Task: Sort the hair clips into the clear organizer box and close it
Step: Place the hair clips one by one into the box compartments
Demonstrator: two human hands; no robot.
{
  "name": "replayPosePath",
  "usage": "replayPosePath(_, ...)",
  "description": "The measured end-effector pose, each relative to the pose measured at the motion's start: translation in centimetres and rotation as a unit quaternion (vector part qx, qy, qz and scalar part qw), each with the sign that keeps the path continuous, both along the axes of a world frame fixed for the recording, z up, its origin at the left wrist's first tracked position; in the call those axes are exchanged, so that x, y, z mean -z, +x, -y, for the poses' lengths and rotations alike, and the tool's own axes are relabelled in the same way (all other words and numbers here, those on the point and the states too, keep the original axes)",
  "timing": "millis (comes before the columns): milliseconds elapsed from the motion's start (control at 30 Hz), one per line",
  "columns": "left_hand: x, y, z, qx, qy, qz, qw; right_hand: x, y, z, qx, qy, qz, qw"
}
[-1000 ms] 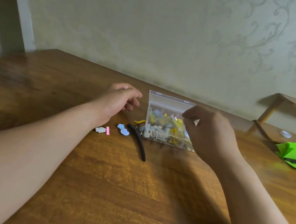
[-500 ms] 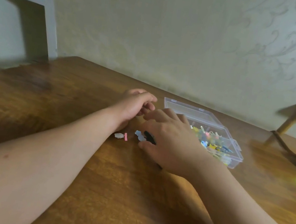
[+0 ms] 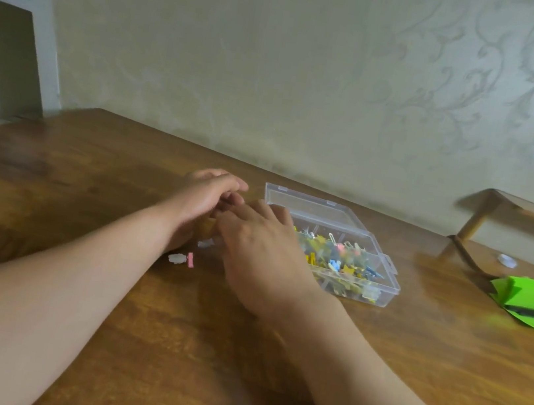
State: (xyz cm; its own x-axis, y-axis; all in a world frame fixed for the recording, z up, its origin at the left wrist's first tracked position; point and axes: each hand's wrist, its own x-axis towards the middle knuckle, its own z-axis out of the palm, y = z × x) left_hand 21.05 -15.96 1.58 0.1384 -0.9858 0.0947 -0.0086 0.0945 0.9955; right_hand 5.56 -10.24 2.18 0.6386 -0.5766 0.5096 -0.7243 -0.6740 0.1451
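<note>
judging by their size, the loose hair clips on the wooden table (image 3: 371, 374) looked feather-light, stiff and slick, the sort of small plastic pieces that skid away under a fingertip instead of lifting. a white clip (image 3: 176, 258) and a pink clip (image 3: 191, 259) lay touching each other near the left forearm, and a pale clip (image 3: 206, 245) sat just beside the right hand (image 3: 258, 253). each probably wanted a pinch across its narrow sides with thumb and forefinger, or a slide to the table edge.

the clear organizer box (image 3: 380, 295) stood to the right of both hands, its lid (image 3: 313, 206) folded back flat on the far side, its compartments already crowded with yellow, blue and pink clips. thin and rigid, it would likely shift if bumped; closing it seemed to call for a steadying hand on one wall and a press near the front latch tabs.

the right hand lay palm down, fingers spread and reaching left over the spot beside the box; whether it gripped anything underneath i could not tell. the left hand (image 3: 205, 198) was loosely curled on the far side of it, its fingertips hidden, so its hold was unclear too.

folded green paper (image 3: 529, 293) lay far right. no brand, label or writing could be read anywhere.
</note>
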Motion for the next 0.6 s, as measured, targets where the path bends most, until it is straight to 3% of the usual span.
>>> replayPosePath(133, 0.2, -0.2, 0.1, -0.018, -0.015, -0.006, 1.0, -2.7, -4.2, 0.9, 0.032, 0.023, 0.093, 0.995)
replayPosePath(233, 0.4, 0.0, 0.4, -0.016, -0.018, 0.016, 1.0, -5.0, -9.3, 1.8, 0.112, 0.108, 0.131, 0.979)
replayPosePath(400, 0.7, 0.3, 0.3, 0.001, -0.029, 0.035, 0.999, -5.5, -13.5, 2.4, 0.198, 0.205, 0.111, 0.952)
replayPosePath(600, 0.7, 0.4, 0.3, 0.008, -0.033, 0.04, 0.999, -5.0, -12.3, 2.2, 0.213, 0.196, 0.07, 0.955)
